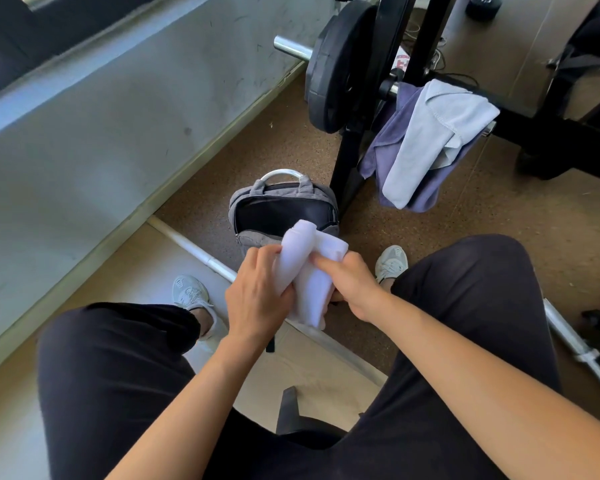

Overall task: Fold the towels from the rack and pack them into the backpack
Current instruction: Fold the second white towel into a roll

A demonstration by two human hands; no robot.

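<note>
Sitting with knees apart in dark trousers [111,375], the person holds a folded white towel [305,271] in the air between both hands. The left hand [257,292] curls its fingers round the bundle's left side. The right hand [352,282] grips the right side, with one finger laid across the cloth. The towel's long axis runs almost straight away from the body. Its near end hangs below the hands and its doubled far end points at the backpack [243,202]. That grey bag stands on the floor just beyond, with its dark mouth unzipped and facing up. Farther off, a purple towel [385,150] hangs over the black rack [347,161], with a pale towel [426,133] draped on top of it. A weight plate [329,71] sits just to their left.
</note>
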